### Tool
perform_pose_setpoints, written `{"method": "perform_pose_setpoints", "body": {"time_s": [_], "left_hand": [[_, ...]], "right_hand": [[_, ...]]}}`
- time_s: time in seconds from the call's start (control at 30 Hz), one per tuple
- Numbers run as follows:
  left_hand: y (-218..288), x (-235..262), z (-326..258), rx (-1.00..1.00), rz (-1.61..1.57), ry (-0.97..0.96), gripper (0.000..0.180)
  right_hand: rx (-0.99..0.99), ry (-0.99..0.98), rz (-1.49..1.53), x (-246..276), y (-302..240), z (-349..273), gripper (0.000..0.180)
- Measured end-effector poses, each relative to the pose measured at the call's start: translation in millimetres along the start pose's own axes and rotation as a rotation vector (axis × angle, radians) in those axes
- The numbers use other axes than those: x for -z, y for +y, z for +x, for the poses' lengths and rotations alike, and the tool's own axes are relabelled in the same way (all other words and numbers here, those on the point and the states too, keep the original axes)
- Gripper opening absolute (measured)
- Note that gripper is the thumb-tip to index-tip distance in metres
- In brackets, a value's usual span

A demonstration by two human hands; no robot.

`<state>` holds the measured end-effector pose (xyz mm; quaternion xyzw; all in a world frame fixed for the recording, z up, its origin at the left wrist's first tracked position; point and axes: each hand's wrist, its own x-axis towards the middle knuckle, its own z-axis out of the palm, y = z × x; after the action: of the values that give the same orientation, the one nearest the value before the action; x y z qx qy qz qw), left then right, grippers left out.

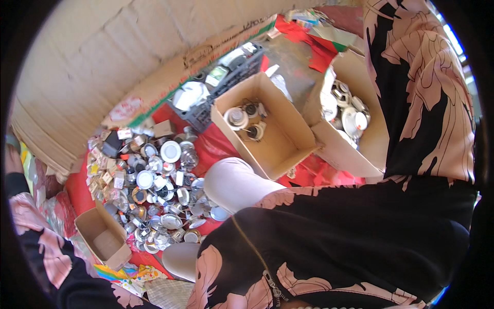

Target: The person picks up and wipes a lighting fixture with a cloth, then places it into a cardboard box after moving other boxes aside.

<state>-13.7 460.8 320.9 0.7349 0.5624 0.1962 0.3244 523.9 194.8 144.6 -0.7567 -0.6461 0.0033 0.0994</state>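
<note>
On a creased red sheet (213, 145), left of centre, lay a loose heap of round silver and white lamp fittings (154, 185), metal and plastic by the look of it. Left grip (13, 160) was bare, cut off at the far left rim, near a crumpled clear plastic bag (59, 208); couldn't tell if it was open, closed or holding anything. Right grip was out of view; state couldn't be told.

Handling, judged by eye: each fitting looked light and stiff, smooth faces probably slippery, any glass or thin lens likely fragile. Best hold seemed to be the outer rim or the body behind the face; loose wires looked like a poor hold, likely to snag neighbours.

Shapes: flat discs, shallow domes, ringed cups, stubby cylinders, mostly glossy. Small beige square-sided cartons (105, 176) sat along the heap's left side, matt and probably easy to crush.

Just below them stood a small open brown cardboard box (95, 232), thin-walled. Near the middle, a large open tan cardboard box (283, 134) held a few white and black round fittings (235, 117) in one end; walls looked stiff, edges easy to pinch. Beside it, another tall brown cardboard box (378, 118) held more white round fittings (355, 121). Behind, a black ribbed plastic crate (249, 67) looked rigid. Upper left, a big wrinkled cardboard sheet (92, 56), bendy at its creases.
</note>
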Motion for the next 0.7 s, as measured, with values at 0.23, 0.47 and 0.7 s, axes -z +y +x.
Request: {"method": "perform_pose_setpoints", "body": {"time_s": [0.23,0.47,0.7], "left_hand": [[104.3,-79.8,77.2,-0.231,0.296,0.104,0.018],[149.1,-67.9,124.1,-0.343,0.428,0.078,0.018],[73.6,-27.5,83.7,-0.598,0.209,0.168,0.024]], "right_hand": [[-0.176,-0.001,-0.18,25.4,98.6,41.1,0.018],[-0.194,-0.047,-0.269,40.9,136.1,83.3,0.018],[-0.09,-0.028,-0.358,79.4,139.5,127.1,0.018]]}}
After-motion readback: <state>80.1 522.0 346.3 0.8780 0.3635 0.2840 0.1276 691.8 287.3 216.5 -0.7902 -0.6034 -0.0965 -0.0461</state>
